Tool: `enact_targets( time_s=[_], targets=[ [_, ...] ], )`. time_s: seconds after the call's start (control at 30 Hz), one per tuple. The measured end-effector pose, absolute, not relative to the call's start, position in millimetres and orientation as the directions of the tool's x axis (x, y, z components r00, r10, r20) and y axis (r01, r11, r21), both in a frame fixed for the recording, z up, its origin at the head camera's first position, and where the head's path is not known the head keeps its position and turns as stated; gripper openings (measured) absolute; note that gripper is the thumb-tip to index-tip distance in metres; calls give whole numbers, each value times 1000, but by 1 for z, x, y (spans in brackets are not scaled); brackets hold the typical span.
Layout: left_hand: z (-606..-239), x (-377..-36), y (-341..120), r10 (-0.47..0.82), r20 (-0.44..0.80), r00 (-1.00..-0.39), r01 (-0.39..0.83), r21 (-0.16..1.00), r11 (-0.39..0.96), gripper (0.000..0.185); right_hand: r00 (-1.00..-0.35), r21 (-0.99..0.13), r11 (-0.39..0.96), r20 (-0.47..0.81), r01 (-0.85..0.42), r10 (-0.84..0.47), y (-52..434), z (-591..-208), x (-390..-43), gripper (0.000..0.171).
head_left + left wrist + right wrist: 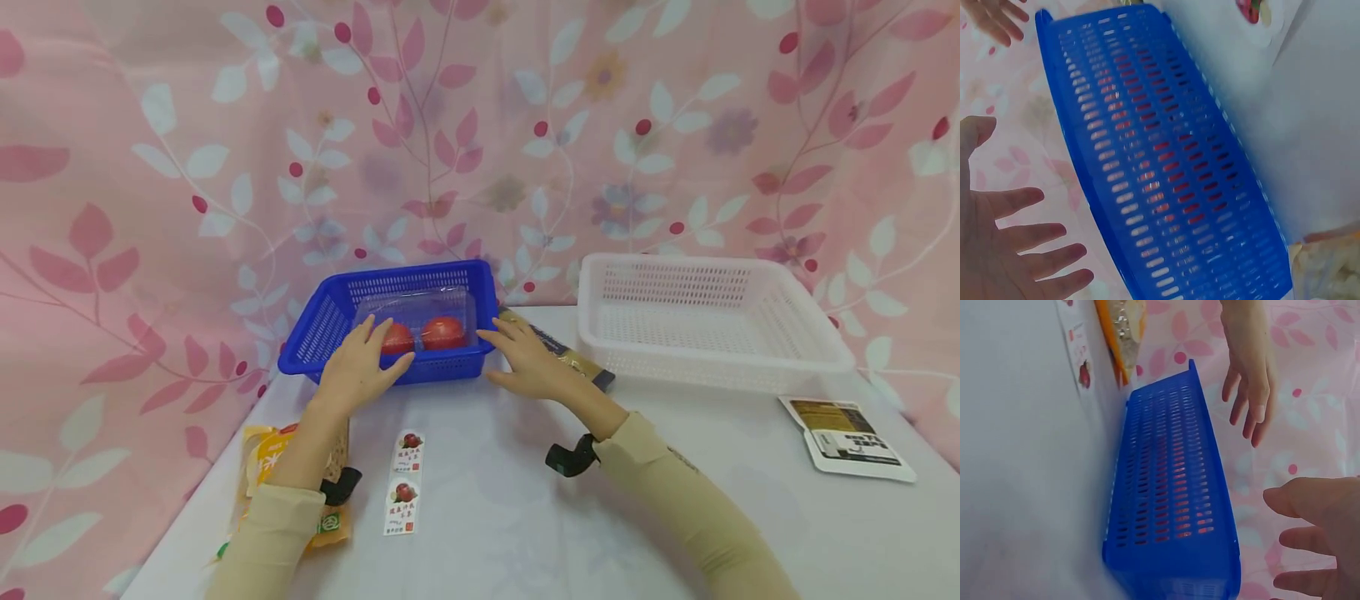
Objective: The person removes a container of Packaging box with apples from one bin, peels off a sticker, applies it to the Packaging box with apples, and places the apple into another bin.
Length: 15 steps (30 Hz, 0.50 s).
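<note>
Nearest me, one white table (525,517) carries two baskets: one white basket (712,321), one blue basket (397,321) holding one clear box (420,312) with two tomatoes (442,332). I see both hands spread: left hand (360,367) and right hand (528,360) by its front rim. Two labels (403,482) lie nearby; pink floral curtain (150,167) behind.

Red Chinese characters under a small tomato picture, printed twice on the white label strip (403,482) at lower centre of the head view; too small to read. Green logo mark on the orange snack bag (264,454) at lower left, wording illegible. Dark panel with fine print on the white packet (847,437) at lower right, unreadable. Same label strip (1079,350) at upper left of the right wrist view, characters blurred.
</note>
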State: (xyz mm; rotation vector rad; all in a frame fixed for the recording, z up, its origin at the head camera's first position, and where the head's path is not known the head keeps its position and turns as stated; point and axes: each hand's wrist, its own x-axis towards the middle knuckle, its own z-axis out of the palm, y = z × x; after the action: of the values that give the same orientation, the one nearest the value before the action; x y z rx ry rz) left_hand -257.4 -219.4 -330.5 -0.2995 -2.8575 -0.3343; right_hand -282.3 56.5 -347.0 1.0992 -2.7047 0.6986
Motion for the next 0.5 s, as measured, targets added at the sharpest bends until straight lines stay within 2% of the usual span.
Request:
enact_targets(
  time_s=[0.23, 0.5],
  targets=[
    [-320, -270, -239, 126, 242, -962, 189, 260, 947, 72, -767, -476, 615, 251, -629, -590, 35, -341, -301, 56],
    [-315, -286, -261, 125, 154, -980, 169, 315, 934, 79, -789, -469, 649, 210, -599, -577, 16, -333, -315, 57]
  ],
)
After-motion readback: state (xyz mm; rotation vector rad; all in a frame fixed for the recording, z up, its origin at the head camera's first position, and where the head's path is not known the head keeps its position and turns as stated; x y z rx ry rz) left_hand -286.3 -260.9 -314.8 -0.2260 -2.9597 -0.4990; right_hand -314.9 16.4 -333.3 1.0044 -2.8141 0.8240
